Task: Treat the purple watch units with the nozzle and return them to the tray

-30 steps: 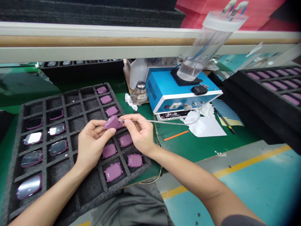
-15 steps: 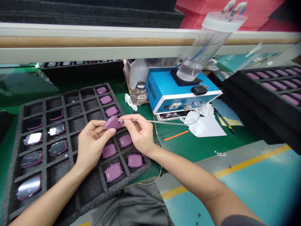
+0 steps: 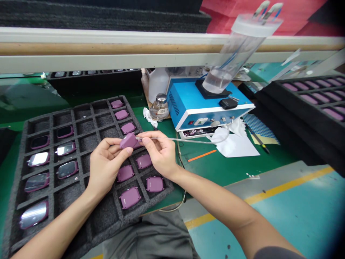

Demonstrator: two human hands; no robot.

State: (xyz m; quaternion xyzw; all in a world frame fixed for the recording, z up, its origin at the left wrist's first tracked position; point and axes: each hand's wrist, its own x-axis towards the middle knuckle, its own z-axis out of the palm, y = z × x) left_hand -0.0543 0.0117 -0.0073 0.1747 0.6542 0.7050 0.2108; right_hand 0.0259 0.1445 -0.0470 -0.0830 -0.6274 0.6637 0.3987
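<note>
A purple watch case (image 3: 128,141) is pinched between the thumb and fingers of my left hand (image 3: 106,162), held over the foam tray. My right hand (image 3: 161,151) is closed on the end of a thin clear tube (image 3: 185,140), whose tip meets the right end of the case. Whether the tip touches or enters it I cannot tell. Beneath both hands lies the dark grey foam tray (image 3: 59,192), divided into pockets. Several purple cases, such as one watch case (image 3: 129,197), sit in its right columns, and glossy-screened watches (image 3: 33,215) fill pockets on the left.
Behind my right hand stands a blue control box (image 3: 185,97) bearing a clear cylinder (image 3: 225,64) of liquid. A glass bottle (image 3: 159,108) is beside it. White paper (image 3: 237,144), an orange stick (image 3: 202,155) and a pen (image 3: 257,138) lie rightward. Stacked black trays (image 3: 285,122) rise at far right.
</note>
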